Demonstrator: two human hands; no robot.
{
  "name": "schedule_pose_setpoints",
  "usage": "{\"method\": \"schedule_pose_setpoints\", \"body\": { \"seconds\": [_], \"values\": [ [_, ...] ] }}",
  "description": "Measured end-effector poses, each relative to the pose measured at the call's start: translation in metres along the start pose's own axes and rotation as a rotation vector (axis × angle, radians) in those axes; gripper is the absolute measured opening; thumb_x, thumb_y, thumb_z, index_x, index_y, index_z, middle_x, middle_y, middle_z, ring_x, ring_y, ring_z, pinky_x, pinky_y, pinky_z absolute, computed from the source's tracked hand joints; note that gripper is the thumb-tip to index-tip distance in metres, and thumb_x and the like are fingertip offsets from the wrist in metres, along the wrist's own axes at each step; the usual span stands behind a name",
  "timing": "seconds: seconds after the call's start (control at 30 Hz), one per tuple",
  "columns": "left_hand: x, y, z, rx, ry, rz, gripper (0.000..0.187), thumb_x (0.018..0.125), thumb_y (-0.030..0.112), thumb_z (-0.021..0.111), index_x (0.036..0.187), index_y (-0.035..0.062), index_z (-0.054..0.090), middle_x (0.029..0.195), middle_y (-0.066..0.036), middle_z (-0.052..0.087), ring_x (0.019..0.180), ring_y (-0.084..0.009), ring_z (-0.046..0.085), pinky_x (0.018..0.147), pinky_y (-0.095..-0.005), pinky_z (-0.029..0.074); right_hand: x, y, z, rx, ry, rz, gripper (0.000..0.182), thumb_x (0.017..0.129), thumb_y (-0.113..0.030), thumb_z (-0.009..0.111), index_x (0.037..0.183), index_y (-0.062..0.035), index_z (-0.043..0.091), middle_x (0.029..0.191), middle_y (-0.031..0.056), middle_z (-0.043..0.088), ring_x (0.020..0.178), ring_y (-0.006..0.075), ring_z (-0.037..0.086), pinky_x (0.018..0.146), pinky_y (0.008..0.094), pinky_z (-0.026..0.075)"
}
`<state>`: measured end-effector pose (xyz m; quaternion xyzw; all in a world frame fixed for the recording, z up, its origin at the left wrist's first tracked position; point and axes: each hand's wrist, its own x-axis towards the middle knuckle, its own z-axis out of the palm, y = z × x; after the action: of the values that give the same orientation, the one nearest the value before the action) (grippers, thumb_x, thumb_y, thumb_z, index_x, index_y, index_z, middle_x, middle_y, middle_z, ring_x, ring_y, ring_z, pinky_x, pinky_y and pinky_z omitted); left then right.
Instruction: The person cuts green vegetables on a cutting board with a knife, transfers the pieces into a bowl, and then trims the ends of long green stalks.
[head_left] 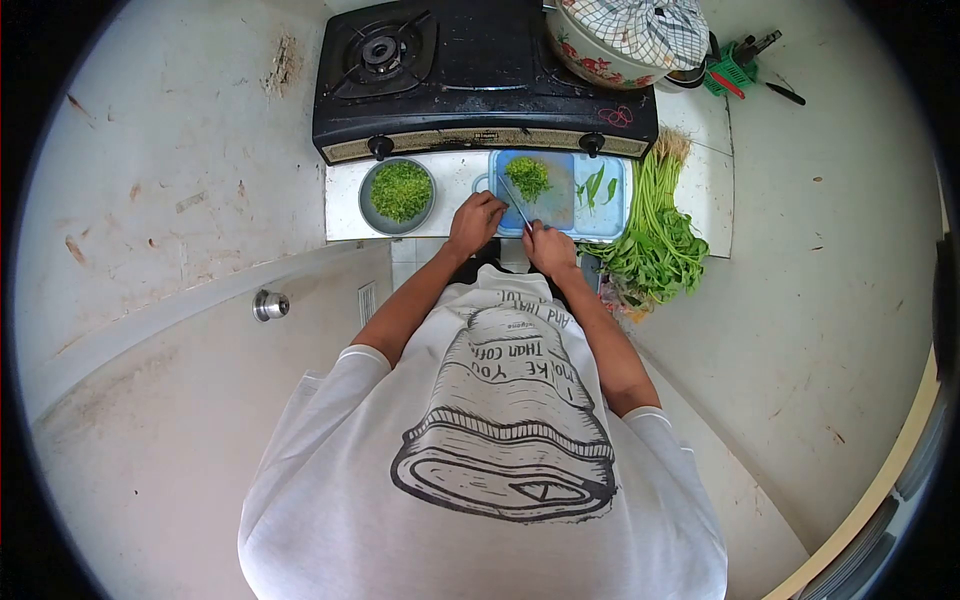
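A knife [516,204] is gripped in my right hand [550,249], its blade slanting up and left across the blue cutting board [560,218]. Beside the blade, at the board's left edge, my left hand [478,221] has its fingers drawn together; a small dark green bit shows at the fingertips, too small to name. Chopped greens [527,176] lie in a heap on the board above the blade. Several loose green leaves [592,186] rest on the lighter right part. Left of the board, a grey bowl [365,210] holds more finely chopped greens [401,191].
A black gas stove [484,60] stands behind the board, with a floral pot [590,62] under a checked cloth [650,30]. A large bunch of leafy greens [660,225] hangs over the counter edge at right. A green basket [735,72] holds utensils farther back.
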<state>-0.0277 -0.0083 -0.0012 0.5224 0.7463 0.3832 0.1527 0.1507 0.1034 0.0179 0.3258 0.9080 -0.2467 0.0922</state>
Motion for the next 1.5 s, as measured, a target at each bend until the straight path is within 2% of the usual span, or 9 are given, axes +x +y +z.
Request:
{"method": "schedule_pose_setpoints", "body": {
  "seconds": [0.2, 0.3, 0.5, 0.97, 1.5],
  "values": [
    [0.001, 0.0, -0.001, 0.019, -0.02, -0.01, 0.012, 0.087, 0.008, 0.07, 0.096, 0.0059, 0.077, 0.091, -0.011, 0.067, 0.089, -0.0321, 0.064, 0.082, -0.0426, 0.054, -0.004, -0.004, -0.005, -0.02, -0.076, -0.03, 0.041, 0.103, -0.039, 0.052, 0.104, 0.0, 0.065, 0.078, 0.0282, 0.071, 0.075, 0.0465, 0.072, 0.071, 0.0565, 0.058],
    [0.002, 0.003, -0.003, 0.022, -0.017, -0.004, 0.013, 0.087, 0.007, 0.069, 0.097, 0.0058, 0.077, 0.092, -0.011, 0.067, 0.09, -0.0322, 0.063, 0.083, -0.0429, 0.054, -0.002, -0.009, -0.004, -0.039, -0.028, -0.03, 0.036, 0.102, -0.035, 0.055, 0.1, 0.0003, 0.065, 0.075, 0.0255, 0.071, 0.073, 0.0448, 0.072, 0.069, 0.0538, 0.059],
    [0.001, 0.007, -0.006, 0.018, -0.013, -0.011, 0.013, 0.086, 0.006, 0.068, 0.096, 0.0054, 0.075, 0.091, -0.011, 0.068, 0.091, -0.0325, 0.063, 0.084, -0.0431, 0.053, 0.0, -0.009, -0.004, -0.008, -0.019, -0.012, 0.035, 0.1, -0.034, 0.057, 0.1, 0.0, 0.065, 0.076, 0.026, 0.071, 0.074, 0.0456, 0.072, 0.071, 0.0543, 0.059],
    [0.002, 0.003, -0.006, 0.099, -0.048, 0.006, 0.013, 0.086, 0.009, 0.069, 0.095, 0.0058, 0.077, 0.091, -0.011, 0.067, 0.089, -0.0323, 0.063, 0.082, -0.0431, 0.054, -0.001, -0.009, -0.003, -0.036, -0.04, -0.02, 0.035, 0.099, -0.034, 0.058, 0.103, -0.0001, 0.064, 0.078, 0.0262, 0.071, 0.075, 0.0441, 0.073, 0.071, 0.0533, 0.059],
    [-0.003, 0.0, -0.005, 0.051, -0.021, 0.013, 0.013, 0.087, 0.009, 0.07, 0.098, 0.0068, 0.077, 0.093, -0.009, 0.068, 0.089, -0.0314, 0.063, 0.082, -0.0414, 0.054, -0.004, -0.011, 0.001, -0.058, -0.032, -0.042, 0.034, 0.099, -0.033, 0.058, 0.101, 0.0004, 0.064, 0.075, 0.0251, 0.071, 0.072, 0.0436, 0.073, 0.069, 0.0536, 0.059]
  ]
}}
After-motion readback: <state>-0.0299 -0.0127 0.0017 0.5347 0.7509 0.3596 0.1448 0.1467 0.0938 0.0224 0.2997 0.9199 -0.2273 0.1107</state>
